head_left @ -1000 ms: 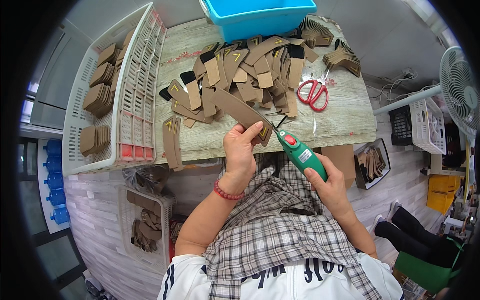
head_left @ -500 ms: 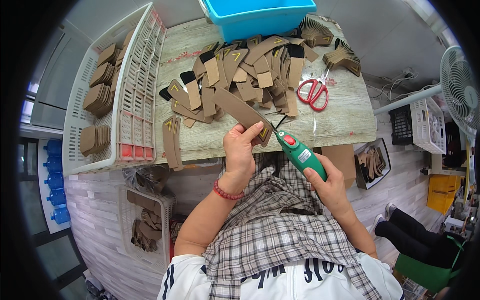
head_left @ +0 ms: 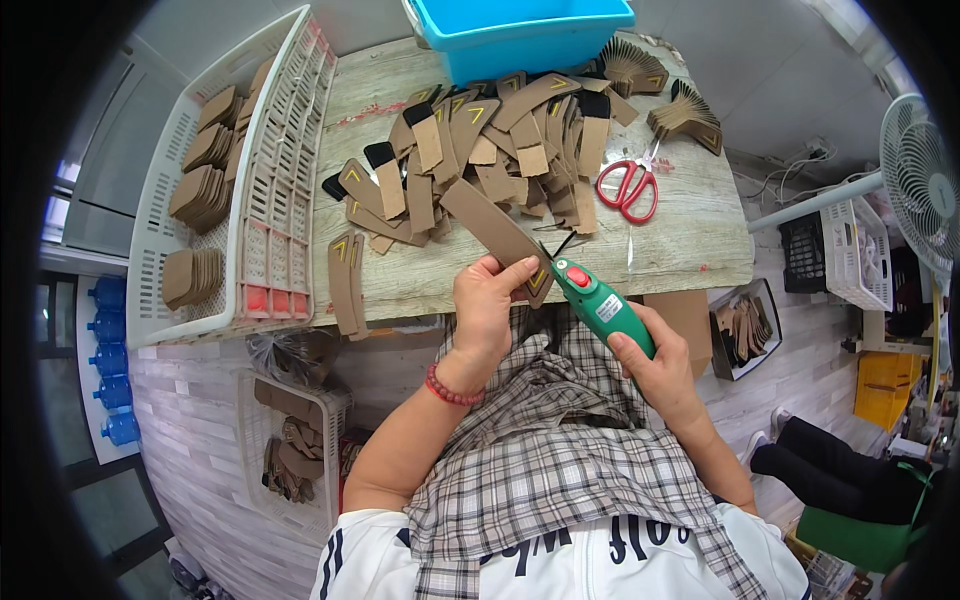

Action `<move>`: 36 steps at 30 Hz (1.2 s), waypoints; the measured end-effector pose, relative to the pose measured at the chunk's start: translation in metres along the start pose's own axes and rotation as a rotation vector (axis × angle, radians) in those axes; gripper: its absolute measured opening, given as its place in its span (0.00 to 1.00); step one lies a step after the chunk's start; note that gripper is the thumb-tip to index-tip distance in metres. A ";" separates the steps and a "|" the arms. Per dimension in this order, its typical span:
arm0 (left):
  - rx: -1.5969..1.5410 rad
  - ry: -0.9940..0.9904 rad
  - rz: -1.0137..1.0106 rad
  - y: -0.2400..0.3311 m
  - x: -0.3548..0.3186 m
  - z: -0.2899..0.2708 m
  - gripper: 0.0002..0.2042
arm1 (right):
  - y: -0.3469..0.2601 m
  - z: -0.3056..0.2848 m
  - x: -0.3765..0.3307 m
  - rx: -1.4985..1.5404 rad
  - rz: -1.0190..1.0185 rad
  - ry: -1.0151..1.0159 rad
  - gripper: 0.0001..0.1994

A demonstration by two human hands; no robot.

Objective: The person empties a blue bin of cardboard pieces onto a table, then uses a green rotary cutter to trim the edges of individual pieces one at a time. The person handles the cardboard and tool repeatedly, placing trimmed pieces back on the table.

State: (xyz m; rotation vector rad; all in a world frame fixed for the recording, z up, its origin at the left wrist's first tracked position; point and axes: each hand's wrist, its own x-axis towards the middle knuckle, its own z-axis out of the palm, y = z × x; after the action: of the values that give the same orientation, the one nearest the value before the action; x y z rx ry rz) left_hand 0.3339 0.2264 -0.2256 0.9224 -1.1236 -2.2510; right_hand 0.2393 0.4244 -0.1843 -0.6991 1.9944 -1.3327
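Observation:
My left hand (head_left: pixel 487 305) pinches a brown curved strip (head_left: pixel 490 222) between thumb and fingers, near its lower end with a yellow V mark. The strip slants up and left over the table's front edge. My right hand (head_left: pixel 655 362) is wrapped round green electric scissors (head_left: pixel 608 315) with a red switch. Their dark blades (head_left: pixel 556 247) stand apart at the strip's right edge; whether they touch it cannot be made out. Beyond my hands lies a heap of similar brown strips (head_left: pixel 470 127), some with black ends. Two strips (head_left: pixel 345 285) lie at the table's front left.
Red-handled scissors (head_left: pixel 628 192) lie right of the heap. Fanned stacks of strips (head_left: pixel 686 118) sit at the far right. A blue tub (head_left: pixel 530 40) stands at the back, a white crate (head_left: pixel 270 200) with stacked pieces at left. A fan (head_left: pixel 915 185) stands at right.
The strip has turned a little, its lower end shifting right along the blades. My left hand has moved slightly right with it. My right hand and the electric scissors have barely moved.

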 end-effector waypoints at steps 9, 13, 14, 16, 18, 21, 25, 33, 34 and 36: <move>-0.026 -0.015 -0.053 -0.005 -0.012 -0.002 0.05 | 0.000 0.008 0.009 0.013 0.010 -0.015 0.21; -0.090 0.234 0.050 -0.004 -0.013 -0.021 0.03 | 0.002 0.013 0.009 0.046 -0.002 0.013 0.19; -0.158 0.345 0.084 0.003 -0.014 -0.031 0.04 | 0.001 0.013 0.008 0.074 0.024 0.006 0.19; -0.402 0.369 0.194 0.017 -0.009 -0.062 0.07 | -0.005 0.011 0.005 0.126 0.079 0.000 0.19; -0.501 0.441 0.299 0.032 0.002 -0.089 0.06 | 0.003 0.009 0.006 0.112 0.054 0.011 0.19; -0.710 0.534 0.157 0.051 0.029 -0.117 0.07 | 0.001 0.009 0.006 0.093 0.049 0.001 0.20; -0.287 0.354 0.180 0.058 0.052 -0.092 0.10 | 0.005 0.008 0.009 0.091 0.038 0.028 0.19; 1.301 0.626 0.557 0.096 0.215 -0.058 0.23 | 0.002 0.007 0.013 0.074 0.044 0.041 0.20; 1.390 0.603 0.390 0.100 0.223 -0.058 0.25 | 0.003 0.007 0.013 0.066 0.038 0.045 0.20; 1.447 0.572 0.288 0.104 0.231 -0.055 0.25 | 0.002 0.004 0.012 0.061 0.058 0.049 0.20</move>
State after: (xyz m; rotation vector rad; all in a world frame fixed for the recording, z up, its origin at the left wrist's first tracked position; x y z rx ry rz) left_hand 0.2300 -0.0101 -0.2480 1.5533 -2.3023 -0.5551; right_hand 0.2347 0.4141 -0.1896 -0.5819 1.9885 -1.3822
